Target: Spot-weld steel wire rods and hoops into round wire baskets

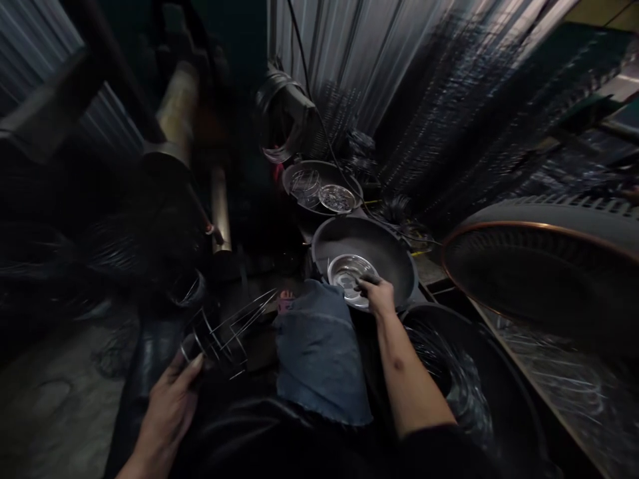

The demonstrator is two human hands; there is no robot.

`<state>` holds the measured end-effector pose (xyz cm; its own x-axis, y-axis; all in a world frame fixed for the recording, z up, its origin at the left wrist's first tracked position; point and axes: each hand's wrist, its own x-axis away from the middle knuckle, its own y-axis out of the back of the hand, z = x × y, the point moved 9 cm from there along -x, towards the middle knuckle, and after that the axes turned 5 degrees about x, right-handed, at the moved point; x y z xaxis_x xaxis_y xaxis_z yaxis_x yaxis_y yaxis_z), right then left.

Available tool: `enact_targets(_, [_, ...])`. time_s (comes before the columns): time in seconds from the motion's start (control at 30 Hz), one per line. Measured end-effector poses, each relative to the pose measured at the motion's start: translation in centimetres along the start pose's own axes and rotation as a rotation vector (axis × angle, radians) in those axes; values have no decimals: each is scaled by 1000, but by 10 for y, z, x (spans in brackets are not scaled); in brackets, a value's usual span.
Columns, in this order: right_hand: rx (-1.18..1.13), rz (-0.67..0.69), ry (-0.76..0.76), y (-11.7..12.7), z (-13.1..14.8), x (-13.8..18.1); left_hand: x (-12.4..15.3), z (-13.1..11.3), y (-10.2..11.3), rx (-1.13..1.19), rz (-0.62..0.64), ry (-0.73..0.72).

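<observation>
Shed point(349, 60) | basin point(359, 243): steel bowl point(344, 274) | right fingers point(368, 285) clamped bowl | left fingers point(187, 372) clamped wire frame point(219, 339)

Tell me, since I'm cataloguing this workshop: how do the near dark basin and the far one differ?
The near basin holds one steel bowl, while the far basin holds two shiny round dishes. The right hand is at the bowl in the near basin; no hand is at the far basin. The near basin looks larger, though it sits closer to the camera. Both are dark, round and wide.
</observation>
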<state>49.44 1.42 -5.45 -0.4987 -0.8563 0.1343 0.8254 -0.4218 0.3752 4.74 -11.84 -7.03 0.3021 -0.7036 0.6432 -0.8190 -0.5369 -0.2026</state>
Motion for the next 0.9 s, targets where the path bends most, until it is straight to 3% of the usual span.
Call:
enact_targets(0.1, [-4,100,-63,6,-17,26,-3,-10,1,129,-15,-89])
enact_targets(0.17, [131,135,-49,13,-22,42,-5,-17,0,200,-15,-121])
enact_targets(0.27, [329,89,0,22,-19,58,-10,-34,-7,257,37,-178])
enact_targets(0.43, [259,107,-10,8,-6,74,-10,-65,-8,314,63,-300])
enact_targets(0.57, [442,130,71,5,6,80,-5,-69,5,356,20,-300])
enact_targets(0.73, [802,243,56,15,1,85,-7,-67,18,394,-10,-295])
enact_targets(0.8, [749,228,23,23,3,90,-9,-68,22,405,-21,-295])
enact_targets(0.9, [369,254,-79,15,12,100,-11,-70,23,414,-28,-291])
